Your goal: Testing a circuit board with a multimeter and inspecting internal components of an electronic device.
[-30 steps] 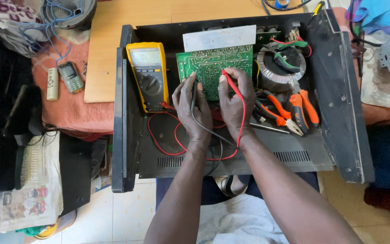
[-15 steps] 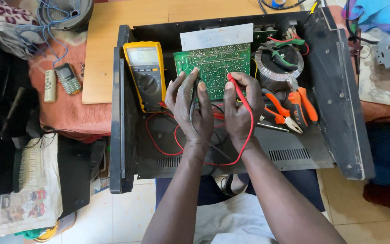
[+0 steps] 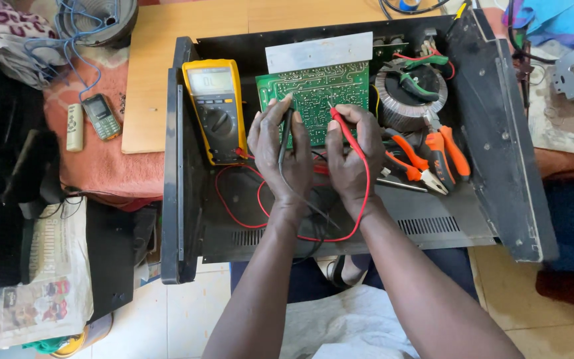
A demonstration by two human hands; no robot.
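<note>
My left hand pinched the black probe and my right the red probe, tips on the green board at frame centre.

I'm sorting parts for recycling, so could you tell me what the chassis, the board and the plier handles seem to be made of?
Chassis: probably sheet metal painted matt black, judging by thin folded edges and punched vent slots.
Board: looks like green-lacquered laminate, glossy, with pale traces and solder dots.
Plier handles: apparently orange plastic or rubber sleeves with dark insets over metal; which one is unclear.
</note>
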